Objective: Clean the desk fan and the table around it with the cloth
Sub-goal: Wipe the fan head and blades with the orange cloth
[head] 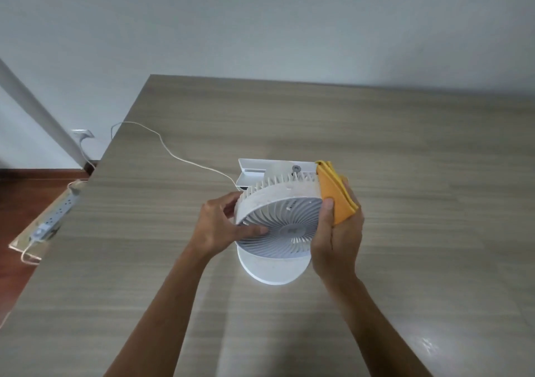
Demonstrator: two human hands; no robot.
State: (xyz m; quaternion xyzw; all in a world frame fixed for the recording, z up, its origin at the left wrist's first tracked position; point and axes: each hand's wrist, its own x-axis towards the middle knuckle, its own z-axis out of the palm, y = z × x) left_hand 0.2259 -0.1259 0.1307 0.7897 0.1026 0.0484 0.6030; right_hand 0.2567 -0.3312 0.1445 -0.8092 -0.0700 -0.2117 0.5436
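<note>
Head view looks down on a white fan [279, 226] standing near the middle of a wood-grain table [405, 145], its grille tilted up toward the camera and its round base [272, 269] flat on the top. The left hand [223, 226] steadies the fan's left side: the thumb lies across the front grille and the fingers curl round the rim behind, so it is clamped on the housing. The right hand [338, 237] holds a folded orange cloth [333, 194] pressed against the fan's right rim, thumb on the near face of the cloth, fingers closed behind it.

By my reading, the step in hand is wiping the fan's outer ring, with the table not yet touched; grey dust shows on top of the housing. The next move calls for sliding the cloth along the rim and over the dusty top while the left hand keeps the fan from turning or tipping. A white cord [173, 152] runs from the fan's back off the table's left edge toward a power strip [58, 214] on the floor, so a hard pull could drag it.
</note>
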